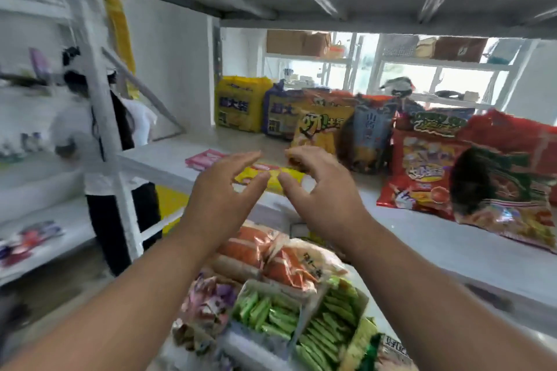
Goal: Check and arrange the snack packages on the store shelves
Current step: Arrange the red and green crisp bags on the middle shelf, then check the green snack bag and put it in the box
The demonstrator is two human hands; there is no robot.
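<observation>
Both hands' grip loose, left hand (223,190), right hand (316,187), over yellow packet (271,178), lettering unreadable

The shelf (452,250) is white, its upright post (99,117) white too; the flat packet (271,178) lying at the shelf's edge is yellow with a red end, and the flat packet beside it (205,158) is pink; at the back stand a yellow bag (241,104) with dark blue lettering, a purple-blue bag (278,114), an orange-yellow chip bag (319,126) and a blue bag (370,132); the front bags (419,172) are red with yellow and green print; below, sticks in a box (265,313) are green, and pouches (289,262) are orange and white.
</observation>
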